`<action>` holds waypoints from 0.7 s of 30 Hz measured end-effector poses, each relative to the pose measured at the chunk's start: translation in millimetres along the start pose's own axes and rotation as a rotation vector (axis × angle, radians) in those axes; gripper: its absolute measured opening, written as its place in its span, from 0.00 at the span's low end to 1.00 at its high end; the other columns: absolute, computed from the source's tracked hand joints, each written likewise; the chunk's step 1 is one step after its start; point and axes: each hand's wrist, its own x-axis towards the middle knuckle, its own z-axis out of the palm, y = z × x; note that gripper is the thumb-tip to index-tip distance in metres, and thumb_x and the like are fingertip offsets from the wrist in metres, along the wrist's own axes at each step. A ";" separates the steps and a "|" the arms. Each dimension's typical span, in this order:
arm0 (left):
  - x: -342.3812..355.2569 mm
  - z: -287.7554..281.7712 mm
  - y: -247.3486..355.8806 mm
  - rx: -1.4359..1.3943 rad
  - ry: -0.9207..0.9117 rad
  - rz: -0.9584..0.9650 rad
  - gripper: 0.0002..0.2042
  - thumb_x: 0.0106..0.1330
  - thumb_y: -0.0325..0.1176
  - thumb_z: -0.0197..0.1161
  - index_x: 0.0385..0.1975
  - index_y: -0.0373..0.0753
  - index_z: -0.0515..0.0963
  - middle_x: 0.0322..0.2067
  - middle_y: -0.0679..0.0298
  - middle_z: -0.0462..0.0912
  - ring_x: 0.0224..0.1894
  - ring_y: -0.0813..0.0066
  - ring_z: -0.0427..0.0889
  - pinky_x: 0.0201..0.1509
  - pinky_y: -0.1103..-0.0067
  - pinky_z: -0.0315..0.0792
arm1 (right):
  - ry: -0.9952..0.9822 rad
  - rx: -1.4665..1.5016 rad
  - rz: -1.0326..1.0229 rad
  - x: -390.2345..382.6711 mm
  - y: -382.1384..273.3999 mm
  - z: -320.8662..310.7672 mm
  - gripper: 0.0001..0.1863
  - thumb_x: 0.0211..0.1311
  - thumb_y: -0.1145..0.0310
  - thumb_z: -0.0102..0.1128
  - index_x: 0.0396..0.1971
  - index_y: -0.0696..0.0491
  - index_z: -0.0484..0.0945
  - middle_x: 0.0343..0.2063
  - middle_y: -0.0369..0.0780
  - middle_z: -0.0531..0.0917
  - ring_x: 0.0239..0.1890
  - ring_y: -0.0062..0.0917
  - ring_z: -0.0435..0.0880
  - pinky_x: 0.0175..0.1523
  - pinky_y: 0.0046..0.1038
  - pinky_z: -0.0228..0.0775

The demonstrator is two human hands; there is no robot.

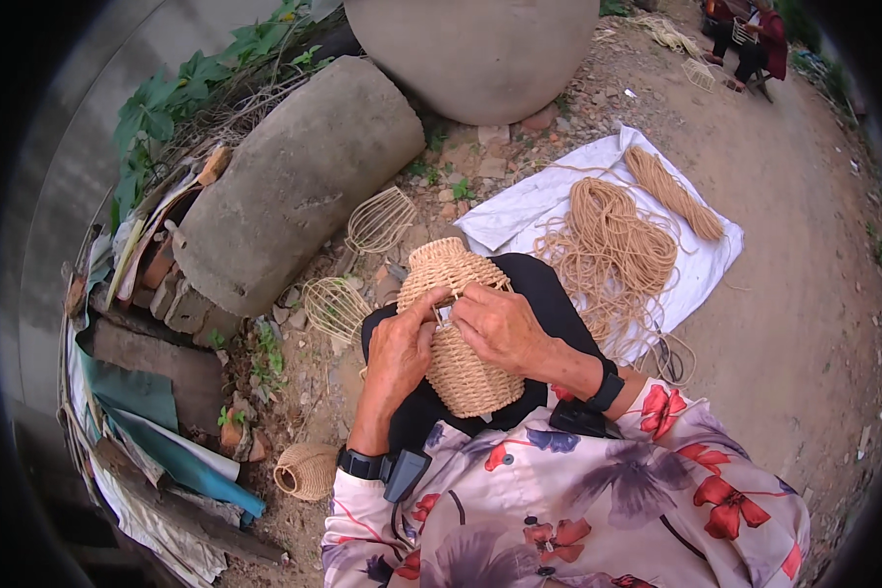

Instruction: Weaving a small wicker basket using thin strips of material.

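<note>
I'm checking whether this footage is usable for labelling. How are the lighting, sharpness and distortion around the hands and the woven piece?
Head view: soft, even daylight with no hard shadows or glare; the left hand, right hand and woven basket sit mid-frame and read sharp; fisheye bending grows toward the rim, where a black vignette cuts the corners; the seated person far off is small and indistinct.

Woven rope basket [461,367] middle hidden under both hands' fingers [485,306]; fingertip grip unclear; seated person [750,34] far beyond fingers, too small.
</note>
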 end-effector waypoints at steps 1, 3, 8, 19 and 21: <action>0.8 -0.5 -2.0 0.001 0.001 -0.002 0.22 0.57 0.18 0.55 0.53 0.44 0.75 0.27 0.54 0.81 0.31 0.53 0.81 0.36 0.67 0.73 | -0.001 0.002 -0.001 0.0 0.7 1.0 0.05 0.51 0.74 0.59 0.27 0.56 0.73 0.26 0.42 0.70 0.29 0.36 0.76 0.31 0.35 0.70; 2.6 -0.1 -4.2 -0.123 -0.026 -0.078 0.23 0.55 0.17 0.56 0.52 0.44 0.75 0.23 0.57 0.77 0.25 0.60 0.79 0.34 0.71 0.72 | 0.014 -0.015 -0.008 -1.0 2.5 0.4 0.05 0.53 0.74 0.60 0.31 0.56 0.75 0.27 0.41 0.71 0.26 0.32 0.76 0.30 0.33 0.69; -7.5 -16.6 6.9 -0.002 0.175 0.001 0.19 0.56 0.15 0.55 0.47 0.42 0.77 0.20 0.69 0.72 0.22 0.82 0.70 0.28 0.81 0.67 | 0.080 0.242 0.267 4.9 9.3 -38.0 0.06 0.55 0.75 0.59 0.33 0.56 0.77 0.28 0.41 0.74 0.26 0.32 0.77 0.31 0.30 0.69; -45.8 -24.4 -9.5 -0.057 0.058 -0.213 0.09 0.59 0.19 0.56 0.38 0.36 0.80 0.23 0.60 0.74 0.25 0.69 0.75 0.32 0.76 0.69 | 0.051 0.147 0.256 -20.7 31.6 -37.9 0.08 0.52 0.79 0.54 0.33 0.55 0.76 0.28 0.42 0.75 0.29 0.37 0.78 0.35 0.34 0.70; -46.7 -23.4 -13.0 -0.073 0.092 -0.181 0.09 0.59 0.19 0.56 0.38 0.37 0.80 0.24 0.61 0.74 0.26 0.71 0.75 0.32 0.76 0.69 | 0.052 0.160 0.248 -18.6 31.0 -34.5 0.08 0.52 0.79 0.53 0.33 0.55 0.76 0.28 0.42 0.75 0.29 0.37 0.78 0.35 0.34 0.70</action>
